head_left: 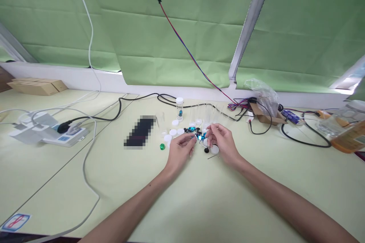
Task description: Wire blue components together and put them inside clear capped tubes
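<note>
My left hand is closed in a pinch, thumb against forefinger, at the edge of a cluster of shiny blue metal parts. Across from it, my right hand has its fingers curled together by the same parts. What either pinch holds is too small to make out. Below the fingertips lie a round black piece and a thin metal rod. A white round cap is partly under my right hand. More white caps and a green nut-like piece lie left of the cluster.
Clear tubes stand behind the hands, beside a white-capped tube with a blue part inside. A pixelated dark rectangle lies left. Further out are a power strip, a cardboard tray with cables, and an orange-filled bottle.
</note>
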The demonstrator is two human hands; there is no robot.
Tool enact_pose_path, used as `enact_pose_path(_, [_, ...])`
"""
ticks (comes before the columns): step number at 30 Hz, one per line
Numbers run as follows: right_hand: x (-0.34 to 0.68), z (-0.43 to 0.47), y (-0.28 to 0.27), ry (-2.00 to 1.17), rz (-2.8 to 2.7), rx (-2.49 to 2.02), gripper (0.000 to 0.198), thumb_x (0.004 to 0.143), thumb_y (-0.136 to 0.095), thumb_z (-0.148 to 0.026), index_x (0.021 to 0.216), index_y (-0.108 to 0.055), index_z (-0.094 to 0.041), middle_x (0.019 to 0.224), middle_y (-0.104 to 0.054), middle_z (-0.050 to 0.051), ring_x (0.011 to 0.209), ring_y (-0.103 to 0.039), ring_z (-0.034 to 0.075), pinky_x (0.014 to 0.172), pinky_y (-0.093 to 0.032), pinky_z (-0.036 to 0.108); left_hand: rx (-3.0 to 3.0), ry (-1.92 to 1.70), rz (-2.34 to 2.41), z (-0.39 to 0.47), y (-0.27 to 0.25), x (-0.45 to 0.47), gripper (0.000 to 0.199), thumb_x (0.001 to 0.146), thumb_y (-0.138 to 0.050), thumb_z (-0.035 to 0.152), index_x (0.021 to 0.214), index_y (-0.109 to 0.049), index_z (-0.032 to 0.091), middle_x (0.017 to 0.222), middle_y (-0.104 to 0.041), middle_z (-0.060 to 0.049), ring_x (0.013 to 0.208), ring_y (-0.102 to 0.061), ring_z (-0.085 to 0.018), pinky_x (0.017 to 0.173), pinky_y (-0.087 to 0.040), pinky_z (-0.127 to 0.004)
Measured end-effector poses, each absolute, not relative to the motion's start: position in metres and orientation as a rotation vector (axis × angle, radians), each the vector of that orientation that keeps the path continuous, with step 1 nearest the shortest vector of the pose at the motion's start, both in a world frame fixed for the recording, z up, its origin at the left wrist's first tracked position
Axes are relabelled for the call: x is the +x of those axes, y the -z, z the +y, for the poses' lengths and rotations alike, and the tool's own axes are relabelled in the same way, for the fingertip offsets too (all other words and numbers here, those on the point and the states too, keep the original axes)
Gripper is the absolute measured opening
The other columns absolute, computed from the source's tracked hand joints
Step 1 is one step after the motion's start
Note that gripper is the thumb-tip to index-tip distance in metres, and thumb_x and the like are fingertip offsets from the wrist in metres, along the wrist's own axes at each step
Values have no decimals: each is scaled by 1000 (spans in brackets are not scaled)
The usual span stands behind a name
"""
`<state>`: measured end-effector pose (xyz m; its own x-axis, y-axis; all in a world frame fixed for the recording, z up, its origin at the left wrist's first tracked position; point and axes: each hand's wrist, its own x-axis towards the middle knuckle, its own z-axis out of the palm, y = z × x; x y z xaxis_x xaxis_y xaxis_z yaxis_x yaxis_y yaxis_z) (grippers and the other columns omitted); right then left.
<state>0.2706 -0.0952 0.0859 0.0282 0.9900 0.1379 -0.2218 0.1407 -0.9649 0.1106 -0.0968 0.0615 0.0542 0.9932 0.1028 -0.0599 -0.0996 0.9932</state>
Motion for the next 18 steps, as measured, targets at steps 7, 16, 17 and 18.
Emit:
enact_pose_path(7, [288,-86,-90,-864,-1689,-1218,17,85,-61,-37,87,-63,-21,73,-64,0,49,-54,12,49,-41,26,1243,-1213,1096,-94,-73,106,35,72,-73,38,96,-68,14,66,-65,-2,46,-51,-10,46,-40,-23])
enact_pose_path(16, [291,-92,-82,-431,-2245,-1377,25,88,-57,-23,112,-62,-21,92,-63,6,78,-59,19,71,-44,30,1161,-1167,1091,-89,-70,104,38,65,-78,38,89,-68,11,60,-65,-3,48,-55,-12,52,-46,-26])
enact_pose_path(17, [290,-92,-80,-412,-2232,-1384,31,88,-58,-24,119,-58,-22,98,-61,7,82,-59,20,73,-45,31,1157,-1172,1091,-89,-70,104,37,65,-79,39,87,-68,11,60,-65,-4,49,-56,-12,52,-46,-26])
enact_pose_path(18, [289,-93,-78,-394,-2218,-1381,37,88,-58,-26,125,-53,-22,104,-60,8,87,-59,21,76,-46,32,1151,-1179,1091,-89,-70,104,37,64,-79,39,86,-68,11,60,-65,-4,49,-56,-13,53,-47,-27])
